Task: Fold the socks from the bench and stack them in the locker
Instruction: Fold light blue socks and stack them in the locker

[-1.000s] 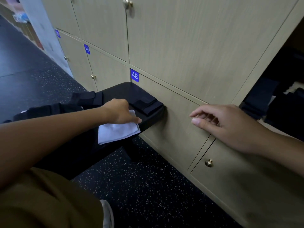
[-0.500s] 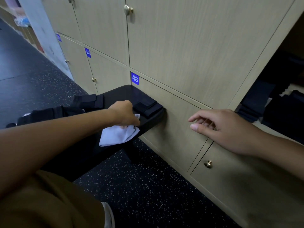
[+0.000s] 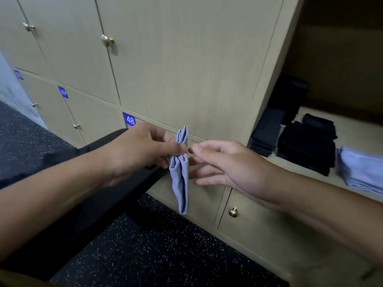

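A folded pale blue-grey sock (image 3: 181,183) hangs upright in the air in front of the closed locker doors, past the end of the black bench (image 3: 93,214). My left hand (image 3: 143,148) pinches it near its upper part between thumb and fingers. My right hand (image 3: 226,164) is just to the right of the sock, with fingers stretched toward it and fingertips at its edge. The open locker (image 3: 352,129) at the right holds stacks of folded black socks (image 3: 306,148) and a pile of pale socks (image 3: 360,170).
Closed wooden locker doors with brass knobs (image 3: 233,212) fill the wall; one carries a blue label 48 (image 3: 130,120). Dark speckled floor (image 3: 165,245) lies below. Another stack of dark socks (image 3: 267,131) sits at the locker's left side.
My left hand has lifted the pale sock off the bench and carried it to the right. My right hand has moved in to meet it. The view has swung toward the open locker.
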Demonstrator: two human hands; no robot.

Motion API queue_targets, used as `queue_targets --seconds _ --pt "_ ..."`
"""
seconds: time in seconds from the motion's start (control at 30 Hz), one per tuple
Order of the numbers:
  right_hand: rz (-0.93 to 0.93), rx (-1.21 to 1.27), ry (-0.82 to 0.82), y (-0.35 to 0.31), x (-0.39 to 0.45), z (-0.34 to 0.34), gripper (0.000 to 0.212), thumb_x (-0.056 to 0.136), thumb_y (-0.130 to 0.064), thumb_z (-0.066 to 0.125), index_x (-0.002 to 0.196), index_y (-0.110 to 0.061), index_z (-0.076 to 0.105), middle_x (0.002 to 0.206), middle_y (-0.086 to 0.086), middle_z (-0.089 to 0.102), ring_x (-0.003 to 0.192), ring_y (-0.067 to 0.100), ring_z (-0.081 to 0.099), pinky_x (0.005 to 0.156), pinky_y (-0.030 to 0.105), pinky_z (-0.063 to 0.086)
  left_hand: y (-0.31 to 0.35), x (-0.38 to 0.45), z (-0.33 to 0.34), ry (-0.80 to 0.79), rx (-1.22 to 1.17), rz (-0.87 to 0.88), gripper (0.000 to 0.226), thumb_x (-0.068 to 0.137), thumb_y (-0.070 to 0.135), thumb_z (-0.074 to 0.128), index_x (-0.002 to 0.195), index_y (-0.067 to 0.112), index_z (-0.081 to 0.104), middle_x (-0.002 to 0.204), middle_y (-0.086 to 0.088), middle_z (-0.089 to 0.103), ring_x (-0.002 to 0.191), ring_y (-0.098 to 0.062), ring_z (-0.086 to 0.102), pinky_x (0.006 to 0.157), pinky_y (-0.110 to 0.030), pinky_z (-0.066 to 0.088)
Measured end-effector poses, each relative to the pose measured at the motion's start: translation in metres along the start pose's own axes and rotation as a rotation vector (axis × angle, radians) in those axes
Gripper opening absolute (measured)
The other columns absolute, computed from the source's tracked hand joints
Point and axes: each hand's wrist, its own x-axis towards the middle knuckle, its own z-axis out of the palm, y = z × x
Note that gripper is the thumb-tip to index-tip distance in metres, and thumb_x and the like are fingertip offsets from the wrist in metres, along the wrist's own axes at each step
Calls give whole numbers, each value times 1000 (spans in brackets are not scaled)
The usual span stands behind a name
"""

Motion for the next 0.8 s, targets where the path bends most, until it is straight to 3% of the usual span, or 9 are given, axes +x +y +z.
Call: queue_targets --seconds 0.07,0.13,0.3,0.57,0.63,0.7,0.8 --pt "13 102 18 0 -3 1 30 104 -31 52 117 -8 67 114 13 75 107 24 72 95 37 58 2 1 13 -22 -71 44 19 76 24 80 71 9 71 69 -9 70 59 -12 61 57 -18 48" --pt "18 110 55 3 -4 -4 38 105 -34 52 121 -3 67 116 14 75 111 26 71 100 43 56 1 4 24 -22 -77 71 34 69 30 79 83 0 71 73 -12 72 59 -10 62 56 -16 49" --pt "64 87 166 9 -12 -22 41 106 -36 50 123 -2 68 118 13 74 114 27 70 106 47 51 -1 15 44 -69 -115 88 41 71 29 80 92 -6 71 89 -26 73 70 -22 62 61 -18 53" --pt "101 124 265 14 -26 -47 50 104 -46 48 118 -3 69 116 12 74 114 29 69 105 52 51 14 24 76 -120 -112 179 23 87 23 72 90 0 73 83 -19 74 71 -21 65 63 -15 52" --pt "101 112 279 14 -31 -54 45 104 -46 50 106 -8 72 104 9 73 105 29 70 105 50 50 18 25 86 -151 -127 212 22 93 20 65 93 0 74 82 -16 74 73 -21 66 67 -17 53" --pt "96 79 290 12 -37 -60 34 104 -44 51 100 -15 71 95 10 66 92 22 64 93 38 50 21 25 94 -196 -140 235 24 98 19 60 96 1 75 89 -14 75 78 -19 67 75 -20 56" --pt "81 51 351 13 -44 -74 28 103 -35 56 97 -14 73 100 16 74 93 20 68 88 35 51 25 27 102 -215 -109 277 21 99 16 58 98 2 75 93 -15 75 79 -16 68 79 -21 56"
